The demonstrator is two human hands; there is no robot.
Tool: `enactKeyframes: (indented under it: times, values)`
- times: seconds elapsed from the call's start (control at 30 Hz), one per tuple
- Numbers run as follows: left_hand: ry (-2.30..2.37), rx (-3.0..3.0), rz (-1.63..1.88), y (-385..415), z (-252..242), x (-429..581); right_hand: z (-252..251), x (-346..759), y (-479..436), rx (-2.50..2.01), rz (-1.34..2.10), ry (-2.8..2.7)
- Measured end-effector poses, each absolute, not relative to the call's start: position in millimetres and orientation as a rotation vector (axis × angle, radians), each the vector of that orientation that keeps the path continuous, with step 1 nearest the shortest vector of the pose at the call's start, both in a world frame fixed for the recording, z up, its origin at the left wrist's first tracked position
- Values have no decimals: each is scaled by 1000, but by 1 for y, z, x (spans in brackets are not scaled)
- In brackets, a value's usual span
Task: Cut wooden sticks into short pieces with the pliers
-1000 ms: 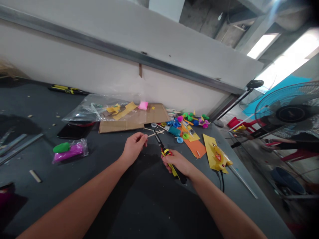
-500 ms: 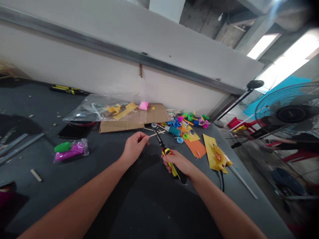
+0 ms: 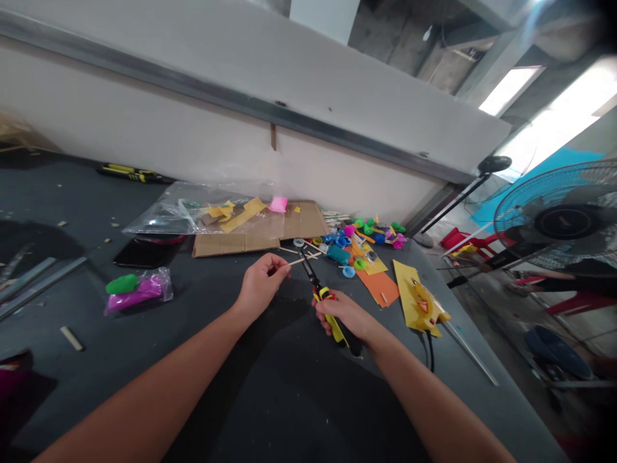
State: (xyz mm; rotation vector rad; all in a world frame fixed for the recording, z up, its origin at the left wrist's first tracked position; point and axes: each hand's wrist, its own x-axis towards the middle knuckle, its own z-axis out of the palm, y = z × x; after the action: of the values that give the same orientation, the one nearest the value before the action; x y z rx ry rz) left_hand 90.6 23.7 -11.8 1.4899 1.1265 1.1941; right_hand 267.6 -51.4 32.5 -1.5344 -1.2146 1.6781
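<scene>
Pinches a thin stick [image 3: 297,261] in the left hand [image 3: 261,283], points it lengthwise rightward at the tips of pliers [image 3: 326,294] clasped in the right hand [image 3: 344,314].

There is one sheet of cardboard [image 3: 306,223], with one clear plastic bag [image 3: 162,218] over its left part. Nearer than the cardboard are two hands, the left hand [image 3: 260,284] and the right hand [image 3: 343,314]: one thin stick [image 3: 296,262] in the left, one pair of pliers [image 3: 326,294] in the right. Left of the cardboard I count one dark flat slab [image 3: 143,254], one purple packet [image 3: 139,296], one green lump [image 3: 121,283], one pale stub [image 3: 72,338] and at least two metal strips [image 3: 53,283]. Right of it are one yellow glue gun [image 3: 425,310], one fan [image 3: 563,222] and small coloured pieces [image 3: 340,253] (a proper jumble, too overlapped to number).
</scene>
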Motion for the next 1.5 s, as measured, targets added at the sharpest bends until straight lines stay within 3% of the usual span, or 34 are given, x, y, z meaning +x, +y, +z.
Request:
enactKeyframes:
  times: [0.5, 1.5]
  values:
    - [1002, 1344, 1029, 21, -5, 92, 27, 266, -50, -1566, 1541, -1355]
    - [955, 1545, 1140, 24, -13, 91, 36, 258, -56, -1474, 1763, -1077]
